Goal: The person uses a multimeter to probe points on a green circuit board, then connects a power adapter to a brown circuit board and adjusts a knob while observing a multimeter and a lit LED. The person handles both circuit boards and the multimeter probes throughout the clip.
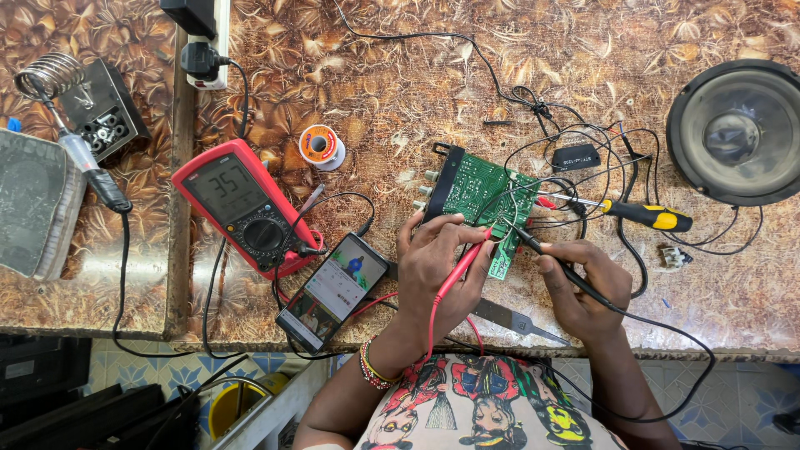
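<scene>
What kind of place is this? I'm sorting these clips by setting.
Most likely an electronics repair bench: a red multimeter, a green circuit board being probed by both hands, and a soldering iron in its stand.

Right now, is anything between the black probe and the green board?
Nothing visible. The right hand holds the black probe with its tip on the green board. Loose black wires lie beside it, not underneath.

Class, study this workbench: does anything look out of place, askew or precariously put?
Yes. The phone lies askew, its lower corner overhanging the table edge. Tweezers also sit at the edge. Black wires tangle loosely around the green circuit board.
</scene>
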